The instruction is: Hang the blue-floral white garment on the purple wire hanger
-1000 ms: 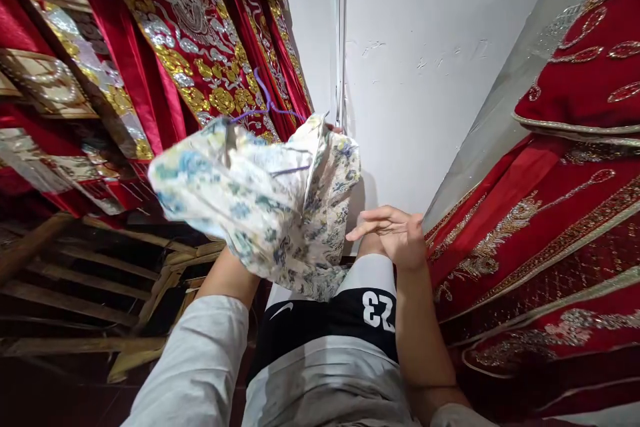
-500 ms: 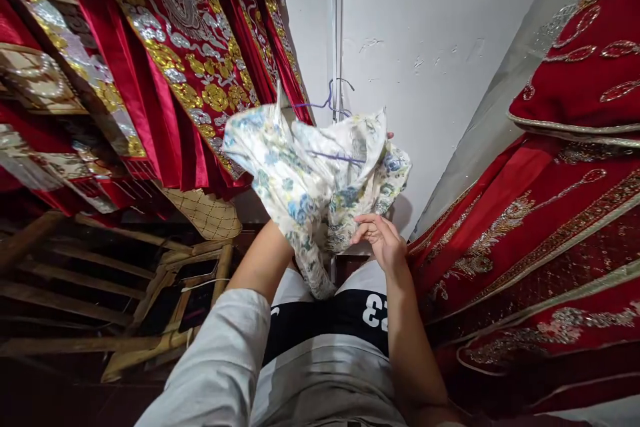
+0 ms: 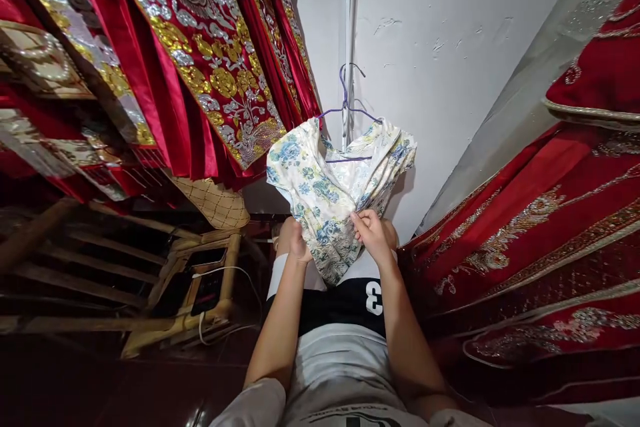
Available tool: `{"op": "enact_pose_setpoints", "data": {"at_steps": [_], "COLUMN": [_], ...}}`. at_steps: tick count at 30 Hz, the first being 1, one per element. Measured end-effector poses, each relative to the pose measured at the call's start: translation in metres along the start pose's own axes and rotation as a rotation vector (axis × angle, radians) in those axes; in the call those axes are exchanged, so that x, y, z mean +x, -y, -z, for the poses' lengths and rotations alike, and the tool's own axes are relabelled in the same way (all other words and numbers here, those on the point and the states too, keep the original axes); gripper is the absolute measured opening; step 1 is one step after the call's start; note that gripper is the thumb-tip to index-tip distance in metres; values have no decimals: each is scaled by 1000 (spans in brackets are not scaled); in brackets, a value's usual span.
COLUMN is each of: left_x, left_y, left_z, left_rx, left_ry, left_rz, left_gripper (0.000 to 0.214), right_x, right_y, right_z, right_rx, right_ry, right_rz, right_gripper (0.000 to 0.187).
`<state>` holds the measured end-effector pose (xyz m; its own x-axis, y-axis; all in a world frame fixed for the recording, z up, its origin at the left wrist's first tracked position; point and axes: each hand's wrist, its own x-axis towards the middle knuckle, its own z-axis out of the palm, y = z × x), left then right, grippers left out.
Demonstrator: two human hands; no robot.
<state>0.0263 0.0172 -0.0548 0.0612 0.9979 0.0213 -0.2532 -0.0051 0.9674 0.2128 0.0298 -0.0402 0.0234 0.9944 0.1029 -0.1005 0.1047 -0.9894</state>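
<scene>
A short-sleeved white blouse point(image 3: 320, 190) with blue and yellow flowers is spread out in front of me, its V-shaped neck facing up. Inside it sits a purple hanger point(image 3: 345, 105), whose hook rises above the neckline against the wall. My left hand point(image 3: 300, 247) is at the blouse's lower left edge, thumb upright at the side and fingers hidden behind the cloth. Near the middle of the front, my right hand point(image 3: 369, 228) pinches the fabric below the V between thumb and fingers. The lower part of the blouse gathers to a point over my lap.
Red garments point(image 3: 220, 73) with gold and silver embroidery hang at the left. More beaded red garments point(image 3: 500, 240) hang at the right. A bamboo chair point(image 3: 227, 273) at the lower left bears a dark phone point(image 3: 206, 293) with a white cable. A white wall point(image 3: 425, 67) stands ahead.
The blouse has been turned and straightened, its front now flatter and the hanger more level. My left hand has come out from behind it to the left edge. The right hand now pinches the front.
</scene>
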Motion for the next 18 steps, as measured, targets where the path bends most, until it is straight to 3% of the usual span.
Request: {"op": "enact_pose_setpoints", "data": {"at_steps": [3,6,13,16,18], "left_x": [-4,-9,-10,-7,-5], "left_y": [6,4,-1,3,8], "left_z": [1,-1,0,5,7], "left_rx": [-92,-89,-105,-85,0], "left_ry": [-37,-57,-78,-82,-172], "left_rz": [27,3,35,61,5], "left_gripper": [64,75,77,75,68], "right_x": [3,5,1,-3,-5], "right_y": [-10,-9,4,6,8], "right_z": [-12,-20,-17,-21,-23], "right_rx": [-30,45,-67,-3,90], "right_ry": [88,90,112,122,99], "right_rz": [-28,-16,98,98,72], "right_gripper": [42,42,32,33,33]}}
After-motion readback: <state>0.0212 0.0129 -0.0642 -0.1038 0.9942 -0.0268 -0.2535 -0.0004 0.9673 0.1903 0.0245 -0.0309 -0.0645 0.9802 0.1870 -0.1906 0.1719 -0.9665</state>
